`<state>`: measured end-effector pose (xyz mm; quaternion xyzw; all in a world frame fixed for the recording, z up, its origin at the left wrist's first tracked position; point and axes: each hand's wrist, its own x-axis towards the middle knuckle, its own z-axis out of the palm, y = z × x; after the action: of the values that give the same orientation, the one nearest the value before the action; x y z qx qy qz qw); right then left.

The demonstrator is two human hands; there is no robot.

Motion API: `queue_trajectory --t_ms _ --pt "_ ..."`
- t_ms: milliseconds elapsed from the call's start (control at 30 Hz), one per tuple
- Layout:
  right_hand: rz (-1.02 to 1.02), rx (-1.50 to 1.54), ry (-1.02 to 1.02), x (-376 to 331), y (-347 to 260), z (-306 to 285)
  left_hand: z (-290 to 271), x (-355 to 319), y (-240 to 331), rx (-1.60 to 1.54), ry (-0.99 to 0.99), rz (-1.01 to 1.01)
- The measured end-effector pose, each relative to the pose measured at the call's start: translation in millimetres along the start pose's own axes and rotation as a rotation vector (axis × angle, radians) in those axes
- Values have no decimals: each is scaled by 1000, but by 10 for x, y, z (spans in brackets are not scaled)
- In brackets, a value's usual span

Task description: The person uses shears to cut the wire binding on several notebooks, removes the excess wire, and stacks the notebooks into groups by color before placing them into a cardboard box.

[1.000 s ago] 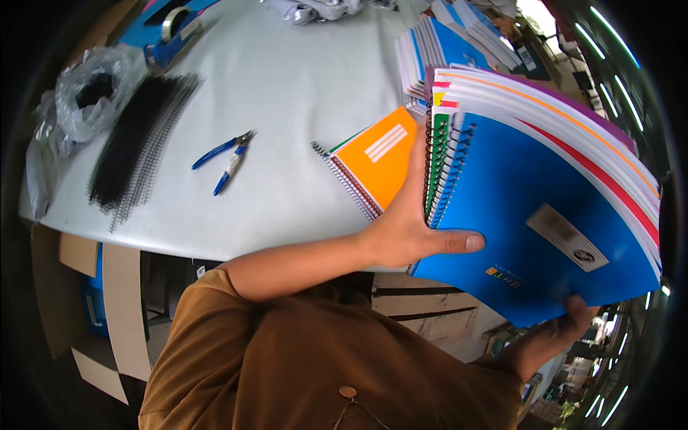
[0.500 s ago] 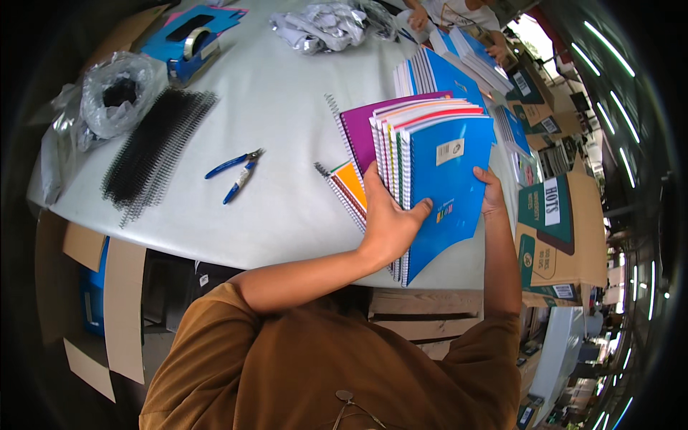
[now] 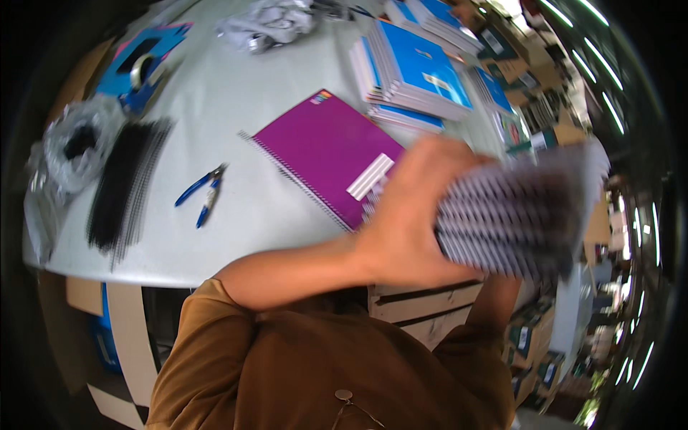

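Observation:
My left hand [image 3: 412, 222] is wrapped round a thick stack of spiral notebooks [image 3: 509, 215], lifted at the right with the wire spines facing me. The stack is blurred by motion. My right forearm [image 3: 494, 304] reaches up behind the stack, which hides the right hand and its fingers. On the table beside my left hand lies a purple spiral notebook [image 3: 322, 143], its wire jutting past the upper left corner. Blue-handled cutting pliers [image 3: 202, 195] lie open to the left of it.
Piles of blue notebooks [image 3: 423, 68] stand at the far right of the pale table [image 3: 215, 251]. Black binding coils [image 3: 125, 190], a clear plastic roll [image 3: 82, 140] and a tape dispenser [image 3: 143, 82] sit left. Crumpled grey plastic [image 3: 265, 25] lies at the back. Cardboard boxes [image 3: 534, 330] stand right.
The notebook stack has swung right and tipped so its spines face me. The purple notebook now lies uncovered on the table. My right hand has gone behind the stack, and the view has shifted.

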<state>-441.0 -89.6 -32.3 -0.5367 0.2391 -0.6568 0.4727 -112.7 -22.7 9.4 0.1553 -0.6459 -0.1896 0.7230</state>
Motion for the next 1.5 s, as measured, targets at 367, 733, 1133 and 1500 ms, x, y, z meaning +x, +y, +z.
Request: queue_trajectory --t_ms 367,733,1133,1500 --pt "74 -113 61 -614 932 118 -191 -790 -1045 -130 -338 -620" --pt "-364 -271 -252 -473 599 240 -287 -1023 -1375 -13 -348 -182" --pt "84 336 165 -140 1076 44 -430 79 -1007 105 -518 -591" --pt "-138 416 402 1912 1028 1334 -206 2551 -991 875 -246 91"
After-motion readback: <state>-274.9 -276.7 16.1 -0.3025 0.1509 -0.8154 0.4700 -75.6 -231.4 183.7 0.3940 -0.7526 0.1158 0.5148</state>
